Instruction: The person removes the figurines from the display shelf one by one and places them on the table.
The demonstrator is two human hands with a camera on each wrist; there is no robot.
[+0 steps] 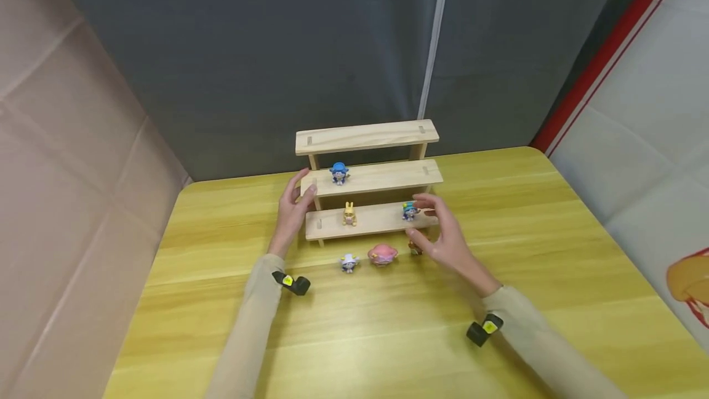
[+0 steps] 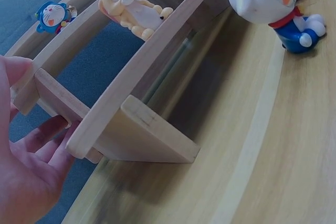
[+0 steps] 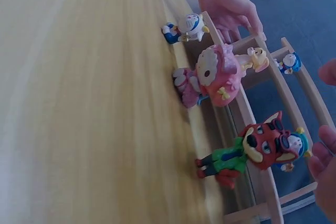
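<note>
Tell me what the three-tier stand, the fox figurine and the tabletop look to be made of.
Three-tier stand: pale wood, matte-looking; grain and joint ends show on its boards.
Fox figurine: probably painted plastic or vinyl, smooth, with rounded moulded features.
Tabletop: wood or wood-look laminate, lightly glossy; streaked grain and soft reflections leave it open.

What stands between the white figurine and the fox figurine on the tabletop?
The pink figurine stands between them, as the head and right wrist views show.
</note>
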